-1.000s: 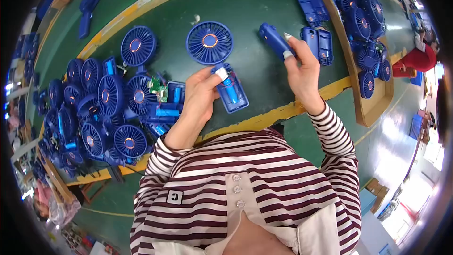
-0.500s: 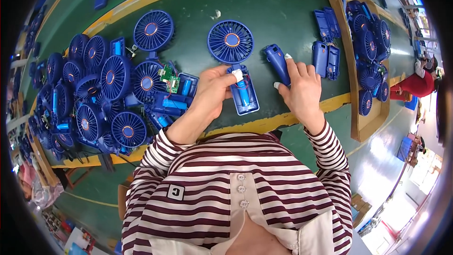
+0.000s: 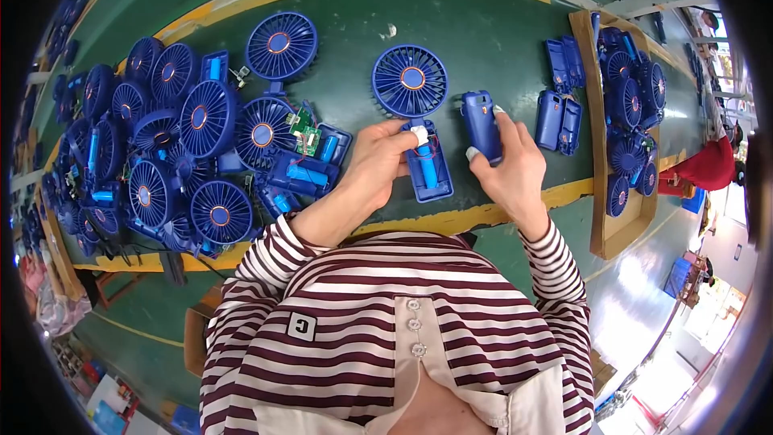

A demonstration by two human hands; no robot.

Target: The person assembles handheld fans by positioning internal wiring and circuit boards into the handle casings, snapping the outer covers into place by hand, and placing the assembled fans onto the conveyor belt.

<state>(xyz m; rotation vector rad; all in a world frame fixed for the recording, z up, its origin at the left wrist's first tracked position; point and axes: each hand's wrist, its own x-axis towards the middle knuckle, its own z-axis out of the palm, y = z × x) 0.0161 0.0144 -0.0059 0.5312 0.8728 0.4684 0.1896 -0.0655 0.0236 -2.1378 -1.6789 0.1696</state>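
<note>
So we have both hands busy here, and it's really all about the gap between two blue parts. Our left hand [image 3: 372,165] is pinching the neck end of a fan handle [image 3: 440,190], the white-covered thumb pressed on top and the other fingers mostly out of sight behind it. The handle's hollow side faces up, so from that grip we can see a bright blue battery [image 3: 428,165] running toward us and some thin red wires [image 3: 436,143] right by the thumb. The fan head [image 3: 411,80] sits just beyond the grip, on the far side from us.

Our right hand [image 3: 519,173] pinches a blue casing [image 3: 481,125] between thumb and fingers, thumb on the near left edge, fingertips along the right. Can't tell whether its underside touches the table.

Now the relation that matters: the casing lies right of the left grip and a touch farther from us, near the handle but apart from it. Their long axes run almost parallel, roughly away from our chest, both leaning slightly left at the far end. The right hand is obviously the nearer one, since it's already on the casing. Past the right grip there's another pair of casings [image 3: 551,119], well clear of our fingers.
</note>
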